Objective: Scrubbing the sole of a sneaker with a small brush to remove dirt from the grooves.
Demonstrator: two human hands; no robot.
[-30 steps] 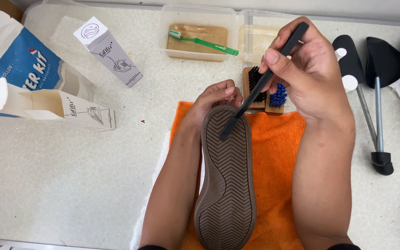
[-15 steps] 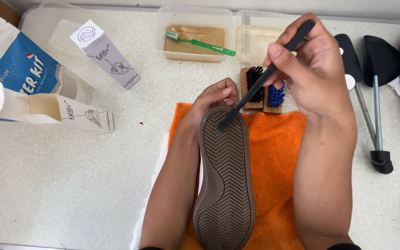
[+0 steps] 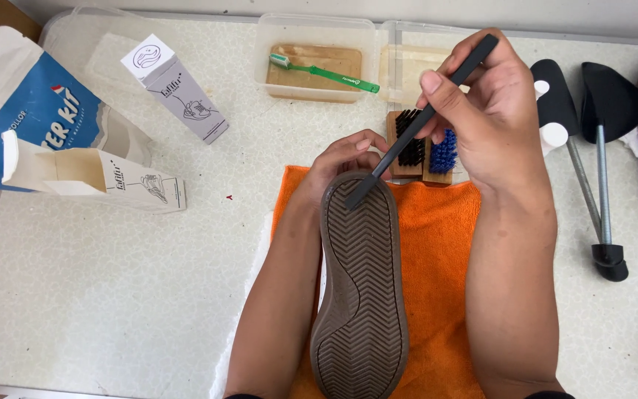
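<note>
A shoe (image 3: 362,288) lies sole up over an orange cloth (image 3: 437,251), its brown zigzag tread facing me. My left hand (image 3: 341,159) grips the toe end of the shoe, fingers curled over the tip. My right hand (image 3: 481,111) holds a thin black stick-like tool (image 3: 422,122) at an angle, and its lower tip touches the tread near the toe.
Two wooden brushes (image 3: 422,148), one black-bristled and one blue, lie behind the cloth. A clear tub (image 3: 319,59) carries a green toothbrush (image 3: 324,71). Two small cartons (image 3: 175,89) and a blue-and-white bag (image 3: 31,111) sit at left. Black shoe trees (image 3: 592,148) lie at right.
The black tool's tip has shifted slightly along the tread near the toe; my right hand moved a little with it. The left hand and shoe stay put.
</note>
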